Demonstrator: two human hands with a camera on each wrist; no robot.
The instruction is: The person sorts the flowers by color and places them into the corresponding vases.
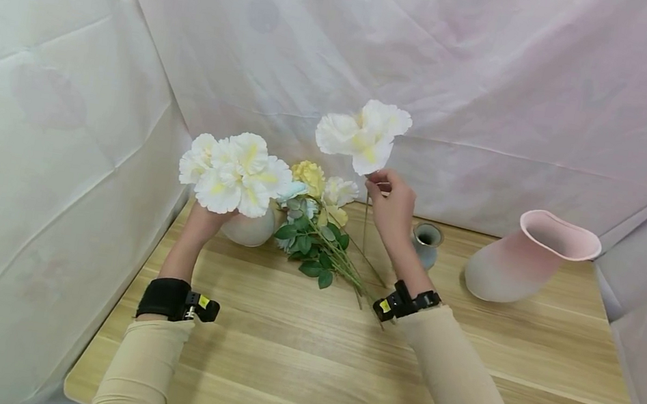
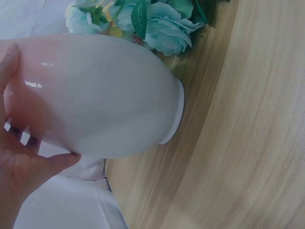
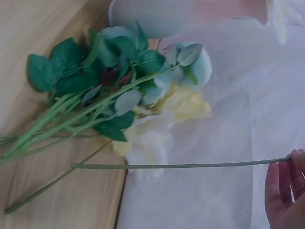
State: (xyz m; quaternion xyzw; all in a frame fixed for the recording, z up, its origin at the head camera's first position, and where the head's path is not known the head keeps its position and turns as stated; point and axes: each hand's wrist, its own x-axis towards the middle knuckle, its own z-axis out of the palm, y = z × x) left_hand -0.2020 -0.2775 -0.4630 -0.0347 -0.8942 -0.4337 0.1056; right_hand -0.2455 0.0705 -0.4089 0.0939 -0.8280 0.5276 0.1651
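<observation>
Gripping the nearer-left vase (image 2: 105, 90), the left hand (image 2: 24, 174) has its thumb and fingers curled about the pinkish upper part; the pale base stands on the wooden table (image 1: 287, 369), toward its far left corner. White flowers (image 1: 240, 176) streaked with yellow spread above that vase and partly cover the hand from the head view. Just to the right lies a bunch of stems (image 1: 304, 244) with green leaves and blue, yellow and white blooms, its bare ends pointing toward the near right. Above it, the right hand (image 1: 393, 208) pinches a single white flower (image 1: 364, 135) by its stem, bloom held up over the fingertips. The stem hangs down; whether its lower end touches the bunch, I cannot tell. Near that wrist stands a small blue-grey vase (image 1: 424, 254). Well apart at far right stands a pink-rimmed vase (image 1: 502, 272), whitish lower down.
</observation>
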